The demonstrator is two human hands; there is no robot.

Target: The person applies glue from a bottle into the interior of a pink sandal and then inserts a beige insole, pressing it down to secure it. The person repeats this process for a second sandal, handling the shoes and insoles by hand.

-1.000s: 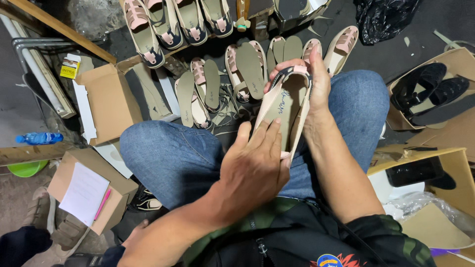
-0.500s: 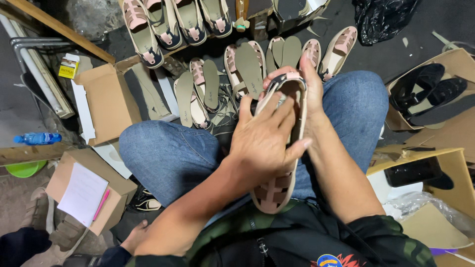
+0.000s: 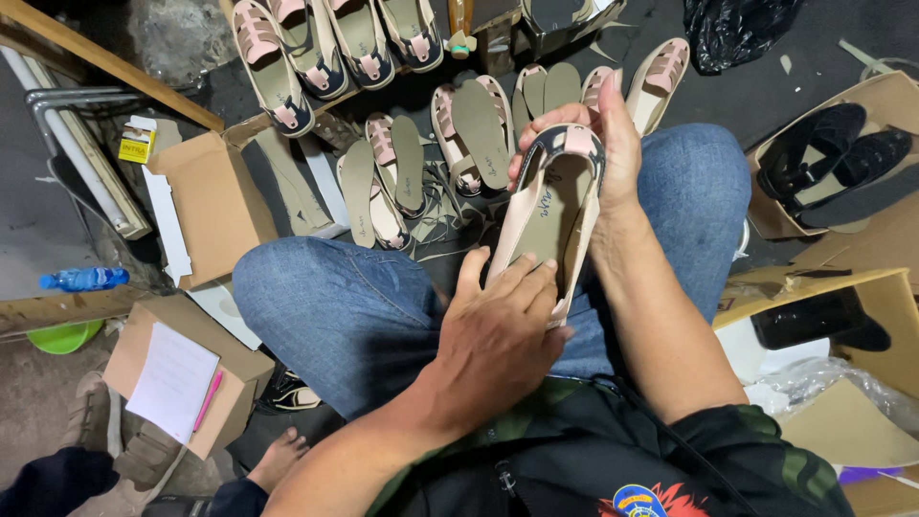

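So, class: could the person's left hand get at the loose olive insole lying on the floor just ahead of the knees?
Probably yes. The left hand rests on the heel of the sandal, while the insole lies uncovered ahead. Only that sandal, gripped at the toe by the right hand, stands between.

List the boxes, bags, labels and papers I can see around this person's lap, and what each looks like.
Small carton: far left, yellow and white.
Open cardboard box: left of the knee, brown, flaps spread.
Closed cardboard box: lower left, brown.
Sheet of paper: on it, white, beside a pink pen.
Box of black shoes: upper right.
Black plastic bag: top right, crumpled.
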